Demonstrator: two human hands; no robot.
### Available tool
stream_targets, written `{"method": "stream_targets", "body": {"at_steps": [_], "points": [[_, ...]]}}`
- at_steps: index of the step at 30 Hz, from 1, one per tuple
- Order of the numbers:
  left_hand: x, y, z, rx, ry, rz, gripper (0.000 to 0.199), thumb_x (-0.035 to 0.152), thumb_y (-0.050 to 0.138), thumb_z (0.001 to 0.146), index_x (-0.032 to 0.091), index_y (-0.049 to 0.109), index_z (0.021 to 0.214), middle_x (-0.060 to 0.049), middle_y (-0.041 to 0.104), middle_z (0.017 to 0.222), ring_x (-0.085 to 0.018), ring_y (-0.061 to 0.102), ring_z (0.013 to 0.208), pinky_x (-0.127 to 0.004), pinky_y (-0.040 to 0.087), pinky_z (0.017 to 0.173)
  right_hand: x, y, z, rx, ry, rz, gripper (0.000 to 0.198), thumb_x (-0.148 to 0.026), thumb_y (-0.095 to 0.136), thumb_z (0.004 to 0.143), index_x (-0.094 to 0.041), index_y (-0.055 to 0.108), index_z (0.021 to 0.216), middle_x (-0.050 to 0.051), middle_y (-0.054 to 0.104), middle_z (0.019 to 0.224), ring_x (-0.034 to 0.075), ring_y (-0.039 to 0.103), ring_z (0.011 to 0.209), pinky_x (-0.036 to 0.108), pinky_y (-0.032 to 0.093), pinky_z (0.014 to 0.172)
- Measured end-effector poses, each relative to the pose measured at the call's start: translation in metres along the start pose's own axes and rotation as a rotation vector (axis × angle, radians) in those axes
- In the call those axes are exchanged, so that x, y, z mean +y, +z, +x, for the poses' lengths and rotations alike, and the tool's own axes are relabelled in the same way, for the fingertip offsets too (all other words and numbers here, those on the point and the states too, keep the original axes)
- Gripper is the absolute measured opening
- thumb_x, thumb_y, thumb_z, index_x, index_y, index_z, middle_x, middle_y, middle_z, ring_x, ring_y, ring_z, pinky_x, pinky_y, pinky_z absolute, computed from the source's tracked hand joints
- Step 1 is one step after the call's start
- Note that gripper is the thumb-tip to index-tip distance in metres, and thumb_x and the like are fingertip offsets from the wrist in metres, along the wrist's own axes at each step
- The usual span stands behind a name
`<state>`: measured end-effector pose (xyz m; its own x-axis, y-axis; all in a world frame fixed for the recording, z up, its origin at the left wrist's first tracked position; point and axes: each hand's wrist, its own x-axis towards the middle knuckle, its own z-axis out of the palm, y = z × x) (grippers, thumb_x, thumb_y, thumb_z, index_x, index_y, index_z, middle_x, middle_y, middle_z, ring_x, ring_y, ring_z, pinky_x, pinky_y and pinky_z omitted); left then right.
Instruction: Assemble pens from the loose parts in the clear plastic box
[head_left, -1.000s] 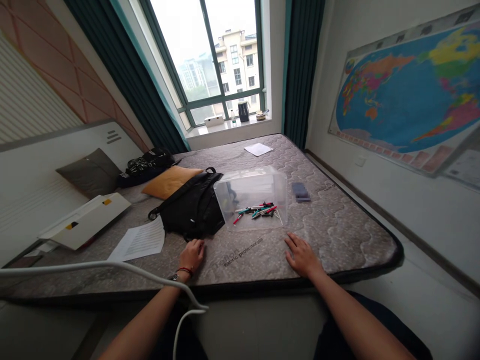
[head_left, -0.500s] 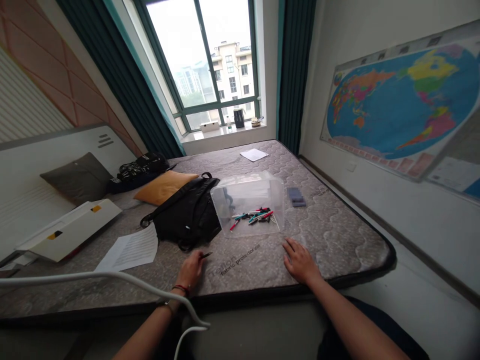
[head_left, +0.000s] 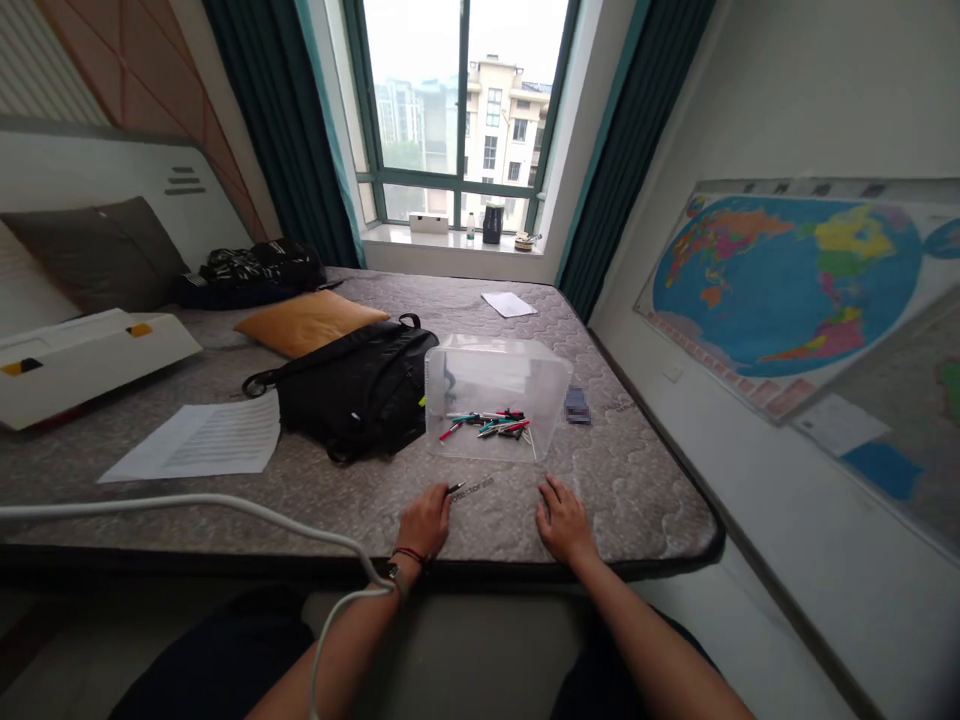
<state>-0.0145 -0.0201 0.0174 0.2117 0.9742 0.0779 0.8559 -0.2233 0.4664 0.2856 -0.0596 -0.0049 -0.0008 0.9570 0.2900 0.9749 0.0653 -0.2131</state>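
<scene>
My left hand (head_left: pixel 424 522) is closed around a dark pen (head_left: pixel 456 488), its tip sticking out past the fingers over the mattress. Flat on the mattress, with fingers spread and nothing in them, lies my right hand (head_left: pixel 564 522). Just beyond both hands a clear plastic box (head_left: pixel 429 400) rests on its side, its opening facing me. Several pens (head_left: pixel 491 424) in red, teal, white and black lie loosely piled inside it.
Left of the box sits a black backpack (head_left: pixel 360 385), with a printed sheet (head_left: pixel 199 440) beside it. A white cable (head_left: pixel 225 503) crosses in front, over my left wrist. An orange pillow (head_left: pixel 307 322) and white carton (head_left: pixel 97 365) lie further left on the mattress (head_left: pixel 637 500).
The view has turned and shifted. My left hand, still holding the pen, now appears nearer to the box and to my right hand. The pens in the box look unmoved.
</scene>
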Motion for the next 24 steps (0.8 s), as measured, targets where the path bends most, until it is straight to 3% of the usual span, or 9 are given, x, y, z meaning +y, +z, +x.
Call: {"method": "stream_targets", "body": {"at_steps": [5, 8, 10, 13, 16, 20, 24], "points": [[-0.006, -0.001, -0.001, 0.014, 0.065, -0.078, 0.028, 0.034, 0.036, 0.101, 0.026, 0.058, 0.115, -0.007, 0.066, 0.109, -0.021, 0.061, 0.102, -0.031, 0.042, 0.09, -0.008, -0.01, 0.003, 0.023, 0.083, 0.104, 0.031, -0.028, 0.043, 0.091, -0.022, 0.062, 0.114, 0.012, 0.057, 0.13, 0.027, 0.051, 0.121, 0.043, 0.039, 0.103], [-0.009, 0.003, -0.001, 0.022, 0.107, -0.105, 0.028, 0.037, 0.038, 0.1, 0.026, 0.061, 0.111, -0.007, 0.066, 0.107, -0.022, 0.059, 0.104, -0.033, 0.041, 0.094, -0.032, -0.006, 0.012, 0.004, 0.207, 0.268, 0.034, -0.036, 0.035, 0.095, -0.02, 0.064, 0.09, 0.012, 0.065, 0.099, 0.025, 0.06, 0.096, 0.037, 0.046, 0.087], [-0.01, 0.004, 0.0, 0.014, 0.15, -0.114, 0.029, 0.038, 0.037, 0.099, 0.026, 0.063, 0.107, -0.006, 0.066, 0.103, -0.021, 0.059, 0.101, -0.034, 0.042, 0.093, -0.057, 0.003, 0.022, -0.13, 0.259, 0.441, 0.044, -0.047, 0.031, 0.096, -0.02, 0.059, 0.075, 0.007, 0.063, 0.076, 0.021, 0.059, 0.072, 0.033, 0.046, 0.07], [-0.011, 0.005, 0.0, 0.015, 0.236, -0.112, 0.028, 0.039, 0.039, 0.099, 0.028, 0.064, 0.106, -0.005, 0.065, 0.099, -0.02, 0.06, 0.095, -0.032, 0.044, 0.089, -0.094, 0.018, 0.04, -0.52, 0.326, 0.801, 0.06, -0.062, 0.02, 0.095, -0.02, 0.052, 0.066, 0.002, 0.054, 0.055, 0.014, 0.049, 0.046, 0.026, 0.038, 0.047], [-0.012, 0.006, -0.001, 0.049, 0.323, -0.094, 0.025, 0.034, 0.042, 0.098, 0.029, 0.064, 0.108, -0.004, 0.064, 0.097, -0.019, 0.059, 0.094, -0.031, 0.045, 0.088, -0.111, 0.023, 0.052, -0.69, 0.309, 0.984, 0.061, -0.073, 0.033, 0.089, -0.02, 0.047, 0.061, -0.003, 0.046, 0.046, 0.01, 0.04, 0.035, 0.022, 0.027, 0.038], [-0.015, 0.01, -0.001, 0.089, 0.386, -0.066, 0.023, 0.03, 0.043, 0.097, 0.029, 0.066, 0.102, -0.004, 0.064, 0.095, -0.02, 0.057, 0.094, -0.034, 0.046, 0.086, -0.105, 0.029, 0.051, -0.739, 0.183, 1.019, 0.066, -0.076, 0.039, 0.086, -0.019, 0.047, 0.052, -0.004, 0.041, 0.039, 0.008, 0.038, 0.031, 0.02, 0.023, 0.035], [-0.016, 0.012, -0.001, 0.204, 0.378, -0.056, 0.023, 0.027, 0.045, 0.095, 0.031, 0.064, 0.107, -0.005, 0.066, 0.109, -0.024, 0.056, 0.109, -0.042, 0.042, 0.098, -0.101, 0.041, 0.045, -0.637, 0.197, 1.015, 0.071, -0.078, 0.033, 0.086, -0.02, 0.045, 0.047, -0.003, 0.038, 0.036, 0.009, 0.037, 0.03, 0.021, 0.022, 0.035]]}}
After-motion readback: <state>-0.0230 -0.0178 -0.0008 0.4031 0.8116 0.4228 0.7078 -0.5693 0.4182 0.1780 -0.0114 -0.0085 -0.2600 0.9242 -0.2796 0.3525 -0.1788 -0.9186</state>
